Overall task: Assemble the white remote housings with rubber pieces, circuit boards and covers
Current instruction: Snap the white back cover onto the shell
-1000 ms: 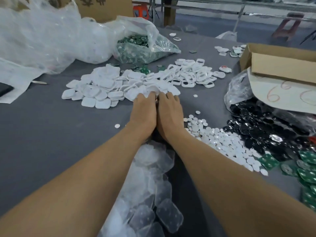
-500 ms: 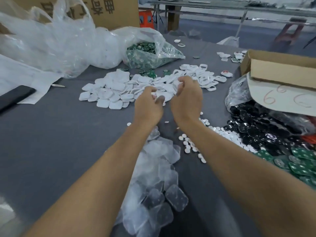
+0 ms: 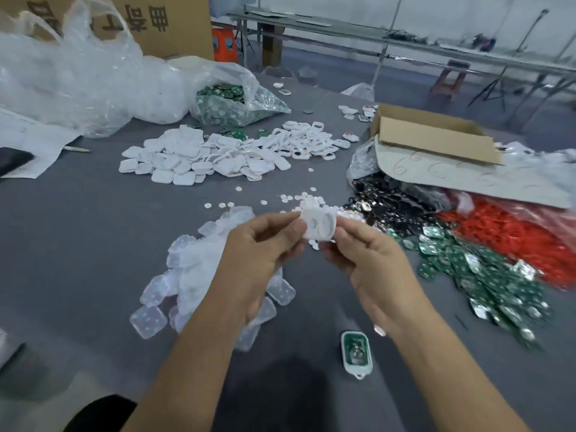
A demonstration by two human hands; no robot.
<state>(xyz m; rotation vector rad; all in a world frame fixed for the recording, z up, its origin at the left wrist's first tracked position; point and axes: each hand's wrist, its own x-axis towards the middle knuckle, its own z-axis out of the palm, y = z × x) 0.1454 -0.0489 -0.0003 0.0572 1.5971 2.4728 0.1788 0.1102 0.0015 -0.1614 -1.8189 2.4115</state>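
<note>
Pinching white housing (image 3: 319, 226), fingers clamped: left hand (image 3: 258, 244), right hand (image 3: 371, 263) | clear bag (image 3: 265, 99) holds green circuit boards (image 3: 223, 90)

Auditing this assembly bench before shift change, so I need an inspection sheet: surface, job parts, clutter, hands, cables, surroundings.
Surface: grey table, parts lying in loose piles.
Job's things: white housing held up; white covers, clear rubber pieces and green circuit boards in heaps; one board-fitted housing near the front edge.
Clutter: plastic bags, cardboard box, red parts.
Grippers: left hand and right hand both pinch the white housing.
Cables: nothing seen.
Surroundings: long bench, orange stool behind.
</note>
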